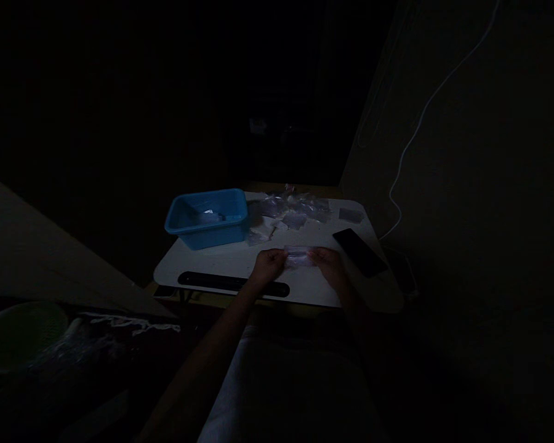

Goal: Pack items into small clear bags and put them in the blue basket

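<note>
Between my two hands, a small clear plastic bag (298,255) is stretched out above the white table (221,258). My left hand (269,266) is closed on its left edge. At the right edge, my right hand (327,261) pinches the same bag. Whether anything lies inside the bag is too dark to make out. Beyond my hands lies a loose heap of clear plastic bags (300,206), with pale pieces like folded paper (262,229) at its near left side.
A blue plastic basin (212,235) with something pale inside stands on the table's left. A black phone (360,252) and a flat clear bag (351,215) lie at the right. A black slot (212,281) runs along the near edge. A white cable (415,129) hangs on the right.
</note>
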